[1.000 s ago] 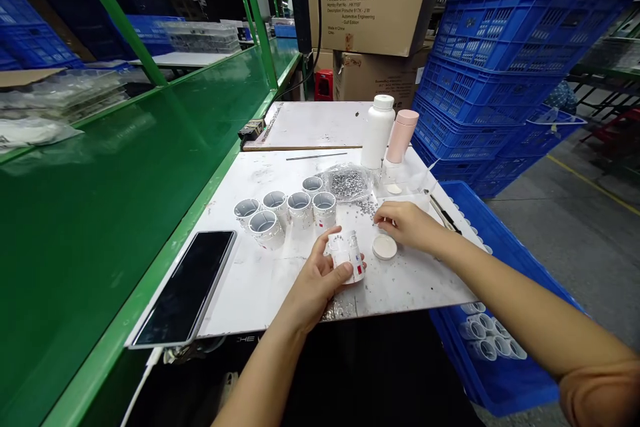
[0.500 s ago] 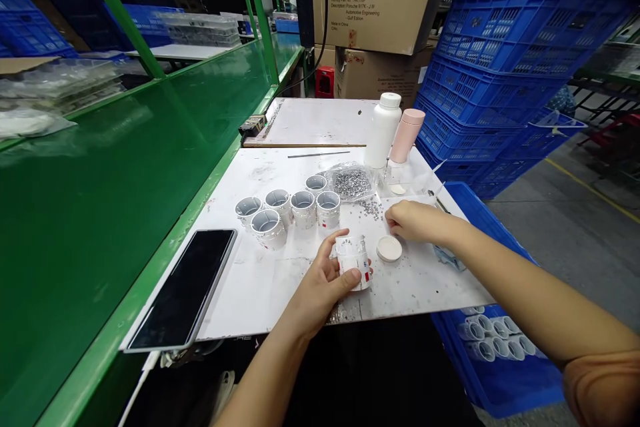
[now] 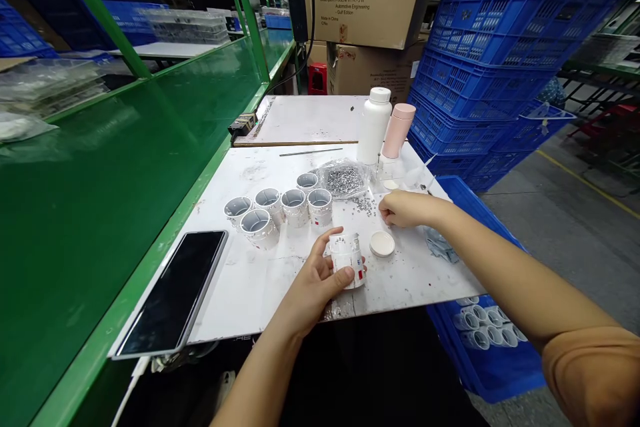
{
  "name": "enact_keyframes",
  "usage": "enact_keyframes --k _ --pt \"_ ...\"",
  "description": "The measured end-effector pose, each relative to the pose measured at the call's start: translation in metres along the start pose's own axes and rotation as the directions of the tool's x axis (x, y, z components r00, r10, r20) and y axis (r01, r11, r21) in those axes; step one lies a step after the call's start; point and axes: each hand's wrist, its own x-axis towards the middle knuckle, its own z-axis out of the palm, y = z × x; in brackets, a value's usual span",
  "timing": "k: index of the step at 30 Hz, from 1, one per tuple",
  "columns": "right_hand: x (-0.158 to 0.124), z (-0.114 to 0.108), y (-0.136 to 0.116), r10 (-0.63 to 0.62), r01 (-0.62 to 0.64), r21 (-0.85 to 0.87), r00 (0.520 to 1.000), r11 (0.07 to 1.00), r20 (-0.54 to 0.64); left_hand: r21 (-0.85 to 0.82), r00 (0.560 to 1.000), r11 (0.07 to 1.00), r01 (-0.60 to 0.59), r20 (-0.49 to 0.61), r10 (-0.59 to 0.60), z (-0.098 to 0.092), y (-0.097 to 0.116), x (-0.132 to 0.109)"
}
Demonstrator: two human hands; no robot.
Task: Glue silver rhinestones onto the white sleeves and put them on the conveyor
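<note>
The left hand [image 3: 310,287] holds a white cup [image 3: 346,260] just above the front edge of a white table [image 3: 215,300], its fingers curled around one side and its thumb across the front. Silver specks show near the cup's upper edge, while much of its side looks bare white, with a small red mark. The right hand [image 3: 407,209] lies to the right of the cup and slightly behind it, fingers curved in and close together, tips at the table. Whether they pinch a tiny bit is too small to tell.

Just right of the cup sits a round white lid [image 3: 383,244]. Loose silver bits [image 3: 365,205] are scattered behind the cup, and beyond them lies a clear bag of silver bits [image 3: 344,180]. Farther back stand a white bottle [image 3: 373,125] and a pink bottle [image 3: 397,130].

Left of the cup, six more cups [image 3: 295,207] stand open end up, their sides speckled as far as can be seen. More cups [image 3: 483,323] lie in a blue crate [image 3: 505,373] to the right of the cup and below the table. How many remain elsewhere cannot be told. A phone [image 3: 173,293] lies farther left of the cup.
</note>
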Motion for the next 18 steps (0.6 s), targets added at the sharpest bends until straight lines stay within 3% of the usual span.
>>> enact_keyframes --k 5,11,18 --pt "-0.018 0.008 0.004 -0.027 0.026 -0.011 0.989 1.0 -0.145 -0.02 0.999 1.0 0.017 0.036 -0.016 -0.003 -0.001 0.0" --pt "-0.028 0.026 0.012 -0.203 0.224 0.04 0.934 0.974 -0.296 -0.021 0.999 0.999 0.03 0.024 -0.029 -0.002 0.001 0.0" --pt "-0.019 0.031 0.013 -0.26 0.28 0.021 0.915 0.96 -0.309 -0.02 0.999 1.0 0.016 0.045 -0.015 -0.003 -0.001 0.001"
